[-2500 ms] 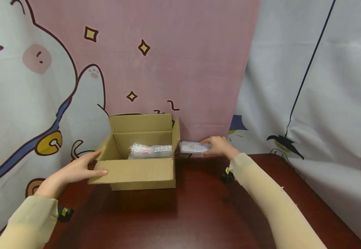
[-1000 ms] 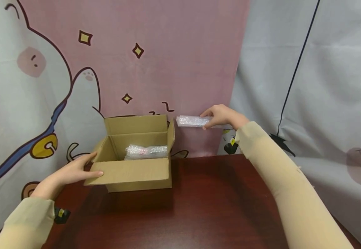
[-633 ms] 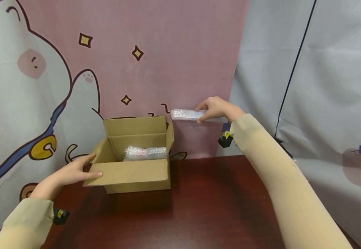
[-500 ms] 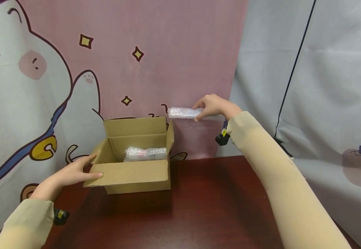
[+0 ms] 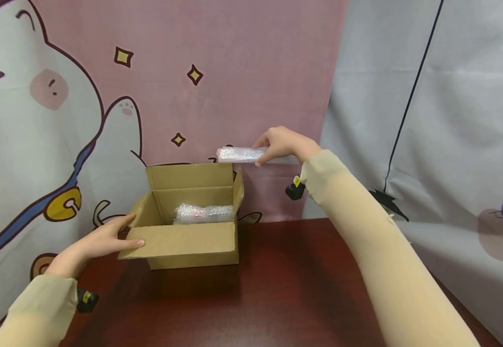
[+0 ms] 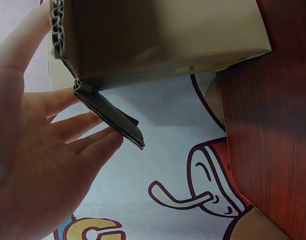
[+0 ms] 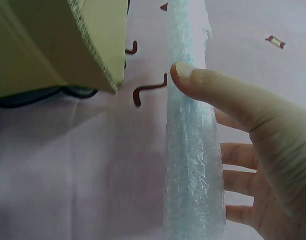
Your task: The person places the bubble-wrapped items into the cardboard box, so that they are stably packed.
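Observation:
An unsealed cardboard box (image 5: pixel 192 241) stands on the table with its flaps up and out. My left hand (image 5: pixel 99 241) holds its left corner, thumb over the front flap and fingers against the outside of the side flap (image 6: pixel 110 112). Inside lies a bubble-wrapped bundle (image 5: pixel 205 213) with a reddish patch showing through. My right hand (image 5: pixel 283 144) pinches a second, long bubble-wrapped package (image 5: pixel 236 154) between thumb and fingers, raised level with the box's back flap and overlapping its right end in the head view. What the wrap encloses is hidden. The right wrist view shows the package (image 7: pixel 192 165) lengthwise.
The dark red-brown table (image 5: pixel 277 289) stretches in front of and right of the box. Behind it hangs a printed cloth (image 5: pixel 255 72) with a cartoon cat, close to the box. The box's right flap (image 5: pixel 238 190) sticks up.
My right hand has lifted the wrapped package from beside the box and carried it up, then leftward toward the box. The left hand keeps its place on the flaps.

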